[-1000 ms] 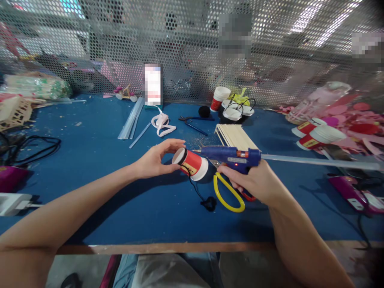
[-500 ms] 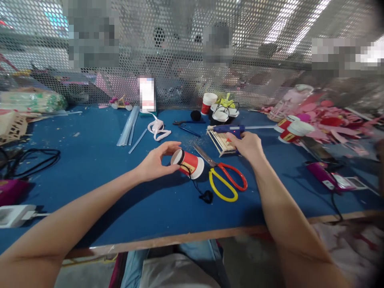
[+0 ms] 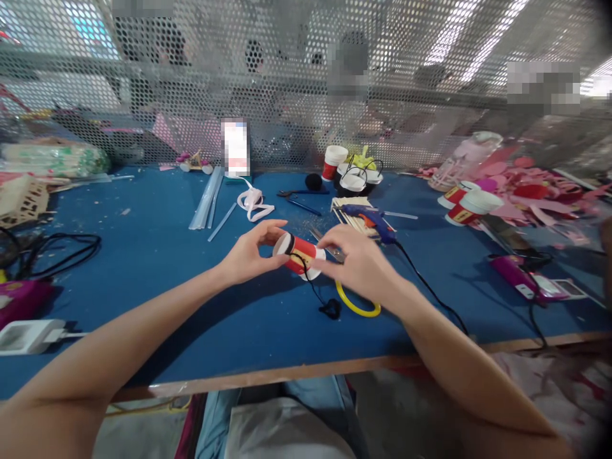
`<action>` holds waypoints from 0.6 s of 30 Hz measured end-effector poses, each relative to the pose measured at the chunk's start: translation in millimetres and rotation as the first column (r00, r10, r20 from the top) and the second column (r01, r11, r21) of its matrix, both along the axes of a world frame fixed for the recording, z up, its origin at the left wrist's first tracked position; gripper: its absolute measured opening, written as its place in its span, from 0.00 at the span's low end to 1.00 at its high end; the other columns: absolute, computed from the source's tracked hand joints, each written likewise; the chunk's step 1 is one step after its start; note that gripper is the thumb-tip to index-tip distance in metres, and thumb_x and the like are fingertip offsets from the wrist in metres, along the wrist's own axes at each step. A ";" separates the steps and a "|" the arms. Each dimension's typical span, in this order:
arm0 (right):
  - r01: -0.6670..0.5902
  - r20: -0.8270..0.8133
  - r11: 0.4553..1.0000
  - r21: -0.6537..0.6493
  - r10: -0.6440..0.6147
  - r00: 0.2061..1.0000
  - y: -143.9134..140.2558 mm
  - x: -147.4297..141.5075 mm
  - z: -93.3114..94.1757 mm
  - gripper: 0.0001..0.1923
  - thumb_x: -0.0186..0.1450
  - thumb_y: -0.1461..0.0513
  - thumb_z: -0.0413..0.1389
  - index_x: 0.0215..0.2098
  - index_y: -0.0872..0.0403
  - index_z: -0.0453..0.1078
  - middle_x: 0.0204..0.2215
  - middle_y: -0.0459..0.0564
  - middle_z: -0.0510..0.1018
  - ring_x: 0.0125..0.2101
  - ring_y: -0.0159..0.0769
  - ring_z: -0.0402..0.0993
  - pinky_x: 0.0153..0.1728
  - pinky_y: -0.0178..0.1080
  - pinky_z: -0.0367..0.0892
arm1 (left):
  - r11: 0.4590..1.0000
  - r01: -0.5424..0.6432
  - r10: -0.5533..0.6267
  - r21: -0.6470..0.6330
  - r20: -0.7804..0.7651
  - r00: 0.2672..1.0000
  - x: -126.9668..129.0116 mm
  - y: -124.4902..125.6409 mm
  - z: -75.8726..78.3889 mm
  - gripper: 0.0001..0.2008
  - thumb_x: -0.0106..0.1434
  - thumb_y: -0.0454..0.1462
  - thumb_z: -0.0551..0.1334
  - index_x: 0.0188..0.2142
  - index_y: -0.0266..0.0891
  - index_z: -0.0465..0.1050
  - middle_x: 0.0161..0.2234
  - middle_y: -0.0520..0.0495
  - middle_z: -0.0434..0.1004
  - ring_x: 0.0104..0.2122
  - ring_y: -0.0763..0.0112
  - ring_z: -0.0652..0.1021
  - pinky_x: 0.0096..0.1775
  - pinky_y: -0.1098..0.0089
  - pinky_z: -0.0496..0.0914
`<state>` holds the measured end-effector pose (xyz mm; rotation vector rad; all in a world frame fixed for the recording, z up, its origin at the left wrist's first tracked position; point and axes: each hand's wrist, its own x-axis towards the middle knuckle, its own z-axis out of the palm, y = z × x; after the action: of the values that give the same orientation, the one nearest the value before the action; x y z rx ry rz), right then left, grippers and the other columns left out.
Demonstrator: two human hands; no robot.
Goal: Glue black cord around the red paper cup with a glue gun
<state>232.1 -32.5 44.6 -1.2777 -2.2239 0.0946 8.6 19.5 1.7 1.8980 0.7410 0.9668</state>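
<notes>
My left hand (image 3: 248, 254) holds a red and white paper cup (image 3: 297, 252) on its side just above the blue table (image 3: 157, 280). My right hand (image 3: 356, 264) grips the cup's wide end from the right. A black cord (image 3: 313, 290) hangs from the cup and ends in a small black knot (image 3: 331, 310) on the table. The blue glue gun (image 3: 369, 217) lies on a stack of wooden sticks (image 3: 351, 209) behind my right hand, with nothing holding it. Scissors (image 3: 356, 305) with a yellow handle lie partly hidden under my right hand.
Clear glue sticks (image 3: 206, 199) and a white ribbon (image 3: 255, 203) lie at the back left. More cups (image 3: 351, 172) stand at the back centre, others (image 3: 466, 205) with pink cutouts at right. Cables (image 3: 52, 245) and chargers (image 3: 29, 335) lie left. A perforated metal screen (image 3: 287, 76) closes the back.
My right hand carried the glue gun away from the cup, set it down on the wooden sticks, let go, and came back to grip the cup's right end. The left hand kept the cup.
</notes>
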 end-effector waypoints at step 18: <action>-0.054 -0.258 0.890 -0.453 -0.073 0.963 -14.7 -11.7 1.2 0.07 0.64 0.58 0.52 0.33 0.53 0.67 0.22 0.41 0.70 0.20 0.26 0.62 0.21 0.32 0.55 | 0.999 0.029 -0.025 0.041 -0.088 0.996 -0.1 -5.4 6.5 0.32 0.51 0.35 0.67 0.55 0.39 0.60 0.43 0.41 0.74 0.42 0.65 0.76 0.48 0.60 0.69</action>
<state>220.4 -47.2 45.9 -1.4136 -2.0198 0.7852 8.5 14.1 8.2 1.9930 0.7494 0.8938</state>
